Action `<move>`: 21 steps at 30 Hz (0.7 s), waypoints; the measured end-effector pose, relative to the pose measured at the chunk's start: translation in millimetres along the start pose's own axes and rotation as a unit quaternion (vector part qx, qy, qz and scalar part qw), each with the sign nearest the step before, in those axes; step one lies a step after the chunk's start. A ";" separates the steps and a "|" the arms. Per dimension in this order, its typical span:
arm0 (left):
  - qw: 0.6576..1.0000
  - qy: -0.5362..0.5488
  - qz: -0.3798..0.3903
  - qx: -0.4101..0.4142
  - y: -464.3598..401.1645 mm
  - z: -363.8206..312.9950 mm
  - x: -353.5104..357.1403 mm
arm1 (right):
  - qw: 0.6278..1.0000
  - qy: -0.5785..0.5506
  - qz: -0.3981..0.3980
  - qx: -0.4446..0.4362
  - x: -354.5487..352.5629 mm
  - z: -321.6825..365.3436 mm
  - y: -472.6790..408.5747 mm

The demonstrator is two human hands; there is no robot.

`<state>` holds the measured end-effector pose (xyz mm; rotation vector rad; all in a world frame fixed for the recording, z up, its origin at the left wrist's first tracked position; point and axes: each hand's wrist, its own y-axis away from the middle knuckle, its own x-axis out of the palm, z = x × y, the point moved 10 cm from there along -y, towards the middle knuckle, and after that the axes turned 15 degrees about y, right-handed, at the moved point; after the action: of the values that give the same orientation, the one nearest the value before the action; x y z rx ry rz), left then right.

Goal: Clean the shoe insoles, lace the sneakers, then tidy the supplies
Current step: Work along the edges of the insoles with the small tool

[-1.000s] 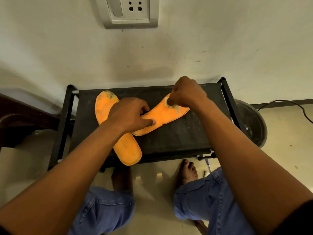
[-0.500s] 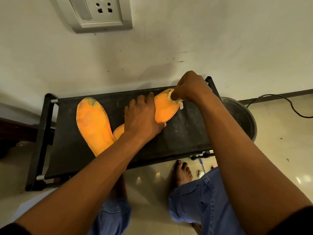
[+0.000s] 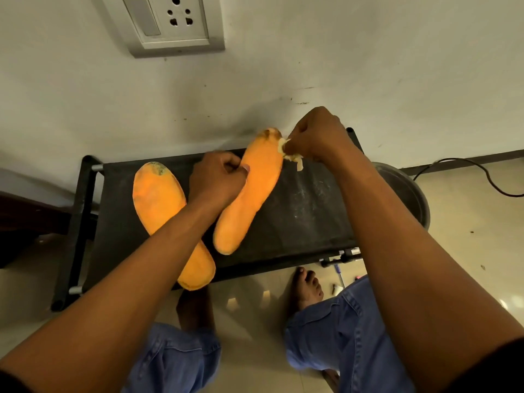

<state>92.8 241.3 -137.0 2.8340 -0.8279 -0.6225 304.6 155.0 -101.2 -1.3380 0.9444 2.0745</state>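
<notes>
Two orange insoles are over a low black rack (image 3: 306, 222). The left insole (image 3: 158, 199) lies flat, its toe end stained dark. The right insole (image 3: 252, 191) is tilted up, toe end toward the wall. My left hand (image 3: 217, 180) pinches its left edge near the middle. My right hand (image 3: 317, 137) is closed on a small crumpled whitish wipe (image 3: 289, 154) pressed against the insole's toe edge.
A grey wall with a socket plate (image 3: 170, 24) rises behind the rack. A dark round basin (image 3: 408, 194) sits on the tiled floor to the right, beside a black cable (image 3: 482, 177). My knees in blue jeans and bare feet are below the rack.
My left hand went from pressing flat on the right insole to pinching its edge. The insole swung more upright. My right hand with the wipe stayed at the toe end.
</notes>
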 end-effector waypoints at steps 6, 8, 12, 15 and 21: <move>0.953 0.227 -0.005 -0.200 24.8 33.9 -27.9 | 0.998 -0.027 -0.009 -0.048 -3.3 23.7 6.5; 0.933 0.280 -0.012 -0.225 33.9 36.2 -34.5 | 0.998 -0.014 0.007 -0.054 3.6 29.3 8.4; 0.887 0.386 -0.037 -0.252 55.0 39.0 -42.6 | 0.997 -0.005 0.026 -0.066 11.7 37.4 11.8; 0.829 0.482 -0.073 -0.273 70.2 50.0 -41.0 | 0.997 -0.012 0.031 -0.071 14.3 42.7 13.7; 0.787 0.493 -0.053 -0.368 110.5 62.4 -8.9 | 0.996 0.011 0.036 -0.077 19.0 45.7 16.7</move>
<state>5.9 152.8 -165.2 1.9931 -0.1431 0.4703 258.8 180.1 -101.2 -1.4268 0.8675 2.2306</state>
